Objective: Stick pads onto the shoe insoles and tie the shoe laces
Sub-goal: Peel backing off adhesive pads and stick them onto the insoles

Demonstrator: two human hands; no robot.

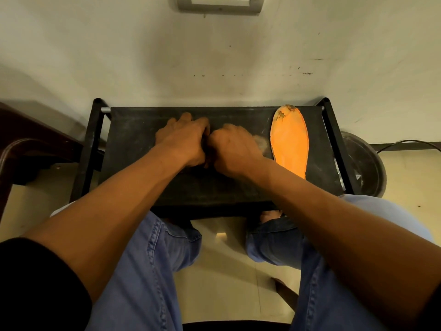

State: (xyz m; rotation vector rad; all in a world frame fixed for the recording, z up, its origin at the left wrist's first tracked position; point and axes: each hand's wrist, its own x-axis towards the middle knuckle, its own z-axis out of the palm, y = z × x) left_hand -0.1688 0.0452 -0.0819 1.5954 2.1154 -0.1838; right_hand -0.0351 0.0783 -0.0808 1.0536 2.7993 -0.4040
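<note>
**Both hands bunched at frame centre, orange insole to the right**

Left hand (185,137) and right hand (232,149) meet knuckle to knuckle over the black rack top (133,139), fingers curled under. Something small and dark sits between them; can't tell what, or which hand grips it. Orange insole (290,142) lies flat at centre right of the frame, toe toward the wall (214,68), just beside the right hand. Blue jeans (143,271) fill the lower frame.

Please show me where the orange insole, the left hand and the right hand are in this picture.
orange insole (290,142): head view, middle of its orange surface.
left hand (183,139): head view, back of the hand.
right hand (232,149): head view, back of the hand.
</note>
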